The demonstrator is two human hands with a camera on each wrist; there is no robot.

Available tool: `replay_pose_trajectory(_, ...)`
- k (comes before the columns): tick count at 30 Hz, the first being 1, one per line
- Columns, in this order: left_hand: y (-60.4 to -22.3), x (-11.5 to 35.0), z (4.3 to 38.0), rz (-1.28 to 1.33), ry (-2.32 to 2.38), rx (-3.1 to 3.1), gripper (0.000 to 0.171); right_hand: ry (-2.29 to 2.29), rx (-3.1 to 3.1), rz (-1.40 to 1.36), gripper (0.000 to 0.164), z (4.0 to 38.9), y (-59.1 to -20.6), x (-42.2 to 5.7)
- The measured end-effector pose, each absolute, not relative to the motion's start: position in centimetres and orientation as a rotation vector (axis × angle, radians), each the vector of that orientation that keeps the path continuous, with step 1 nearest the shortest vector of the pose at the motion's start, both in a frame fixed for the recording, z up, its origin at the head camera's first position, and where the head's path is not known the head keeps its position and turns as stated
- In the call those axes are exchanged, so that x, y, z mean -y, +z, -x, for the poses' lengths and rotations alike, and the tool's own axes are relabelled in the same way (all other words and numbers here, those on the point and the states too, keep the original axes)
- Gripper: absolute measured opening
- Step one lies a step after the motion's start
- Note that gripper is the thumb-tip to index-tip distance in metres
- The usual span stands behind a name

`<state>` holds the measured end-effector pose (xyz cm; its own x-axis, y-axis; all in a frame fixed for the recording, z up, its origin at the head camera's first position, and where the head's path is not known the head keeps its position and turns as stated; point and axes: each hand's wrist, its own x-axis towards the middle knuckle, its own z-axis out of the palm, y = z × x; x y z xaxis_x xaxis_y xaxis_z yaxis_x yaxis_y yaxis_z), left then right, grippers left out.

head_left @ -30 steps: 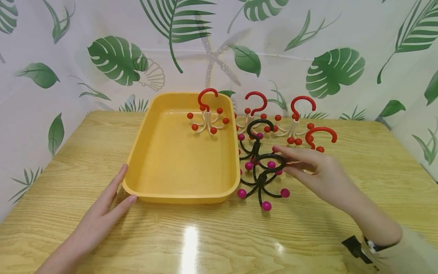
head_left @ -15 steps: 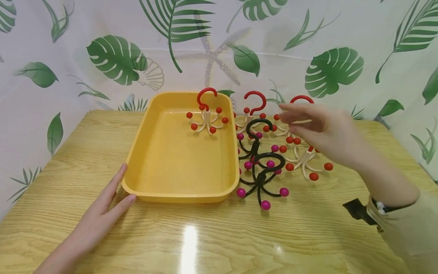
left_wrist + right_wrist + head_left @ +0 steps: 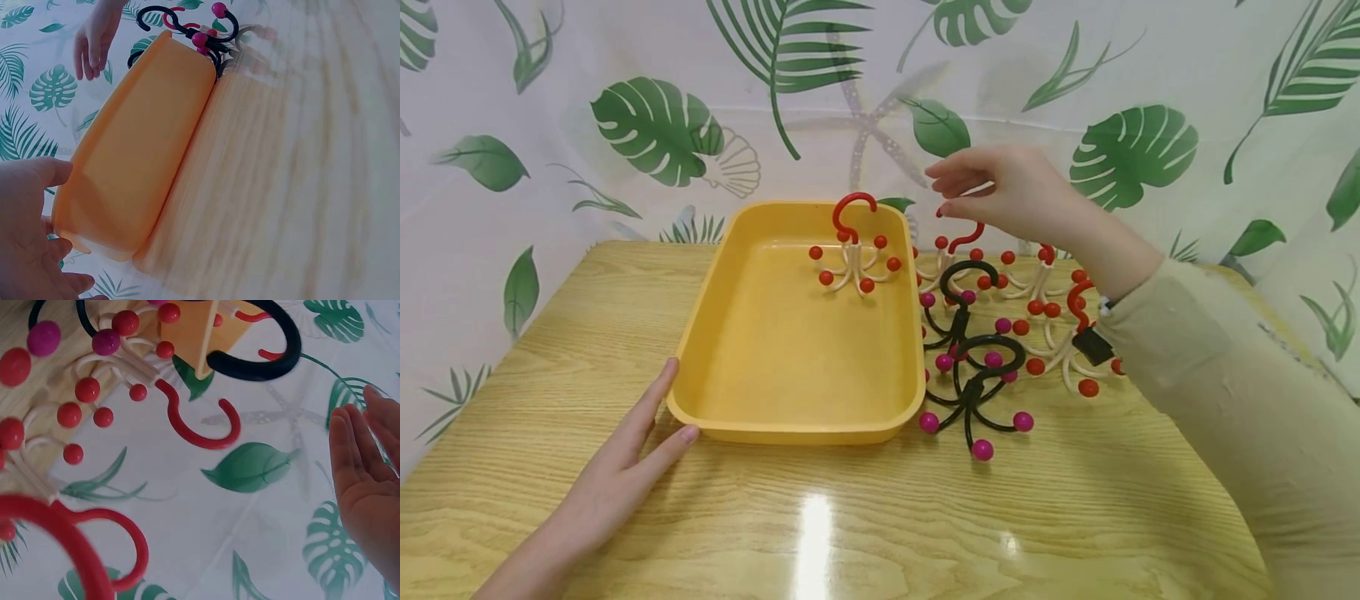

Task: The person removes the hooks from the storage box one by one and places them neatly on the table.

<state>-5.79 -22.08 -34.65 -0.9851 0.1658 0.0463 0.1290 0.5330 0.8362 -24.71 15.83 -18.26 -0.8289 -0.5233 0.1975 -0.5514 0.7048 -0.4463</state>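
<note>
My left hand (image 3: 617, 475) touches the near left corner of a yellow tray (image 3: 797, 435), its thumb and fingers spread along the rim. Inside the tray, towards the far right, stands a cream claw-shaped hanger hook (image 3: 854, 260) with a red crook and red ball tips. Raised in the air right of the tray is my right hand (image 3: 1011, 192), holding nothing, its fingers nearly straight. Below it, two black hanger hooks (image 3: 973, 393) with magenta ball tips stand against the tray's right side. Several red and cream hanger hooks (image 3: 1063, 354) stand behind and beside them, partly hidden by the right arm.
The tray and hooks stand on a wooden table (image 3: 910, 517). Close behind the table's far edge hangs a white cloth (image 3: 805, 179) printed with green leaves. Crooks of the hooks stick up well above the tray's rim.
My right hand has left the spot by the near black hook, rising and then moving left and back over the far hooks. The left hand, tray and hooks stay put.
</note>
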Motion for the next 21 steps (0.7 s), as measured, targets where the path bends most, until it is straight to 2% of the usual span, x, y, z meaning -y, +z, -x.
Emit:
replay_pose_trajectory(8,-34.7,22.1,5.7,-0.239,1.47,-2.704,0.07,0.863,2.895,-0.955,0.045,28.2,-19.6,-13.2)
replay_pose_trajectory(21,-34.7,22.2,5.6,-0.233,1.481,-2.692,0.07,0.781,3.078,-0.952,0.059,31.1,-20.9,-10.4)
